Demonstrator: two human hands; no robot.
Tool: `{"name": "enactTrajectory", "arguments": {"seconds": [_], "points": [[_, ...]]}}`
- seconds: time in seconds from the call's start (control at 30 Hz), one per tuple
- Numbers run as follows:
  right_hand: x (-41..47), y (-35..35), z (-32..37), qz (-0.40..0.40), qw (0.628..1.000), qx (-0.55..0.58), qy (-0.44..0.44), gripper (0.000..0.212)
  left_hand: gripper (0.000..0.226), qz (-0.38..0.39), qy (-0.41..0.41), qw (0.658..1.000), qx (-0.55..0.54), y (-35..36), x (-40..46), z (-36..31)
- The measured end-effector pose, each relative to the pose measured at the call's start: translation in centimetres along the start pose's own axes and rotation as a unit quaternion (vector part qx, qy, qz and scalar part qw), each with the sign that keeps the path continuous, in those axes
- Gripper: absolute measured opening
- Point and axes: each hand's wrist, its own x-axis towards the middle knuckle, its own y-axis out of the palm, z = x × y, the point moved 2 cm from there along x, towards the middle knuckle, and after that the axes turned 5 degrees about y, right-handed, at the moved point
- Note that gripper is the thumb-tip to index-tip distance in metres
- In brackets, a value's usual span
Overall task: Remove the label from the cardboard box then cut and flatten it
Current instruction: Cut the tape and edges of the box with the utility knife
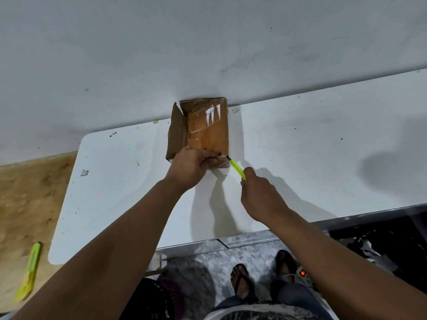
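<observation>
**Now: box pinned at near edge, knife tip on near right corner**

Currently flat on white table [300, 139], far end butted against the wall [208, 54]: cardboard box [208, 132], brown, top face covered in glossy clear tape. One flap [176, 132] hanging open along the 9 o'clock side.

Left hand [191, 166] at the 6 o'clock edge of the box, coming in from 7 o'clock. Fingers [209, 155] curled over the near edge and pressing down on the top face, thumb side against the near wall. Clamped on the box, not lifting it.

Right hand [258, 192] well off the box toward 5 o'clock, closed around the rear of a neon yellow-green utility knife [237, 170]. Knife body angled up toward 11 o'clock, dark tip touching the box at its near right corner, just beside the left fingertips.

Hard to read:
- Blade itself too small and dark to tell how far extended, or whether in the cardboard or only on the tape.
- Faint printing under the tape near the far end of the top face, washed out by glare; can't confirm as a label.
- Near wall of box mostly covered by the left hand.
- Rear of knife handle buried in the right fist.

Also in view: second yellow-green utility knife [28, 272] lying on the wooden surface [27, 204] at 8 o'clock, apart from both hands.
</observation>
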Motion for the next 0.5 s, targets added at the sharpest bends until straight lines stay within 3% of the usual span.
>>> {"name": "enactTrajectory", "arguments": {"seconds": [0.3, 0.5], "points": [[1.2, -0.4, 0.1, 0.017, 0.999, -0.046, 0.008, 0.010, 0.026, -0.001, 0.006, 1.000, -0.008, 0.1, 0.0, 0.4], [1.9, -0.2, 0.4, 0.095, 0.990, -0.087, 0.058, 0.021, 0.027, -0.009, 0.020, 1.000, -0.002, 0.2, 0.0, 0.5]]}}
